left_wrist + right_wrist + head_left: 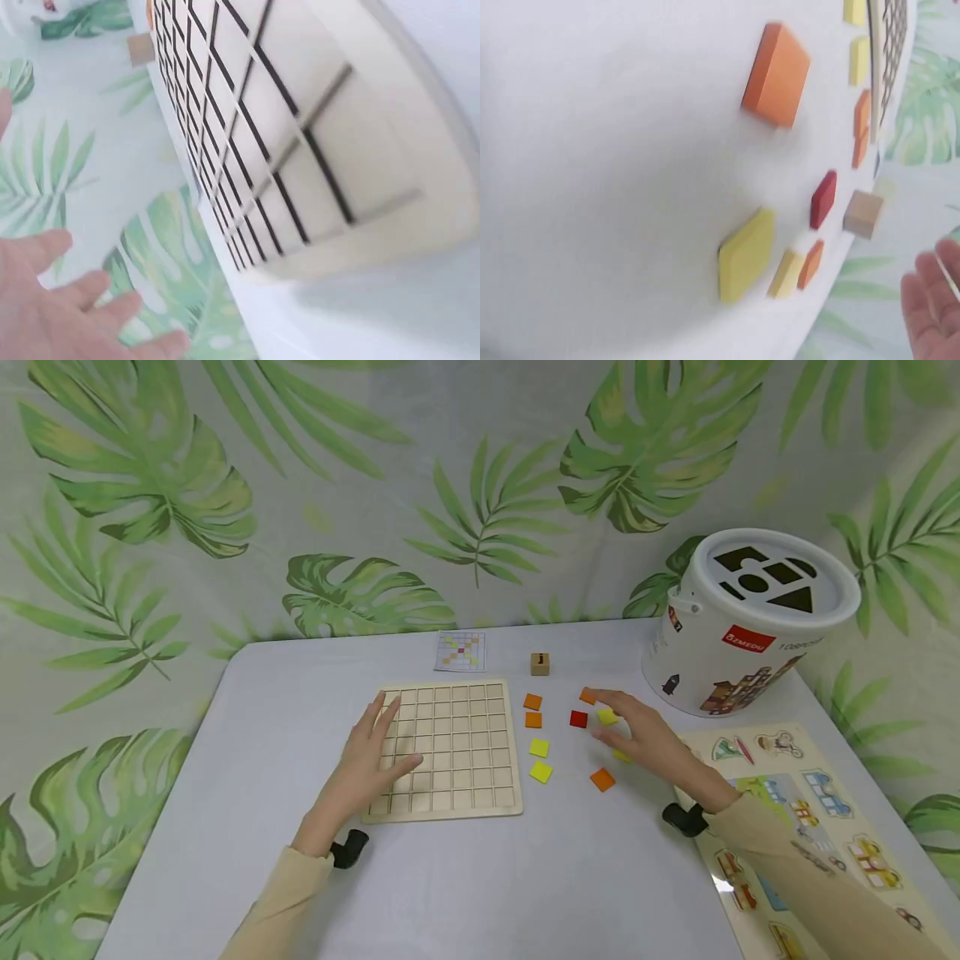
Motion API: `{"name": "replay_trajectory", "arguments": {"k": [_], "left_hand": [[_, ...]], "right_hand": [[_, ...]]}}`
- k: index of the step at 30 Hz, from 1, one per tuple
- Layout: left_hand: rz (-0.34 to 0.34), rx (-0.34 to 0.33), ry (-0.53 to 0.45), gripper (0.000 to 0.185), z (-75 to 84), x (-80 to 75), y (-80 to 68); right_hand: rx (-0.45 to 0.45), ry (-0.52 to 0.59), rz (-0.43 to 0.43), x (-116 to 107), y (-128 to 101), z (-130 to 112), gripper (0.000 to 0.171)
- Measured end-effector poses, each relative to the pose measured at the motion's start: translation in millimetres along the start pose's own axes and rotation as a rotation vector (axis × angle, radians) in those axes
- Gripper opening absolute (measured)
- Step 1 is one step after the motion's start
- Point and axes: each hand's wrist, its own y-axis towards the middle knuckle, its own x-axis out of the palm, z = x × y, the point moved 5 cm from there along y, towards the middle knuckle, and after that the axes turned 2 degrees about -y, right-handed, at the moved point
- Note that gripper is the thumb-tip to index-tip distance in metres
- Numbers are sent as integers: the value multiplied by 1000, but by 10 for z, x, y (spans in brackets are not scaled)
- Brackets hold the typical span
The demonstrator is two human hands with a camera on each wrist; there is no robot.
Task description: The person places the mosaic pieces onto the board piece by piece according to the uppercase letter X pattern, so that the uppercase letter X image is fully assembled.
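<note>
My right hand [647, 735], fingers extended, grasping nothing, hovers over coloured tiles [602, 779] on the table [465, 893], right of the grid board [453, 752]; my empty left hand [363, 768] spreads across its left edge. Tiles look light, stiff, best pinched by opposite edges; close spacing may hinder. Wooden cube [540, 665] and bucket [723, 647] stand beyond.

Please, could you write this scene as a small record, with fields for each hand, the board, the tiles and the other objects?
Left hand: at the grid board's left side, fingers spread
Right hand: among the tiles, fingers extended, nothing held
Grid board: flat on the table
Tiles: four orange tiles, four yellow tiles, one red tile
Other objects: pattern card, wooden cube, white bucket, picture puzzle
</note>
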Motion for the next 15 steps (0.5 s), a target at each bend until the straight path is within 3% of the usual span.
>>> {"name": "replay_trajectory", "arguments": {"k": [4,8,12,15], "left_hand": [[-41,-76,-165,93,-200,-56,-117],[-70,-168,-214,93,-411,-84,-255],[-123,-187,-245,95,-560,-35,-353],[-170,-165,-261,101,-614,36,-390]], "right_hand": [[-1,123,-35,155,90,-69,46],[49,193,-101,355,180,-123,41],[84,204,-138,537,244,-141,36],[93,197,-156,648,273,-143,33]]}}
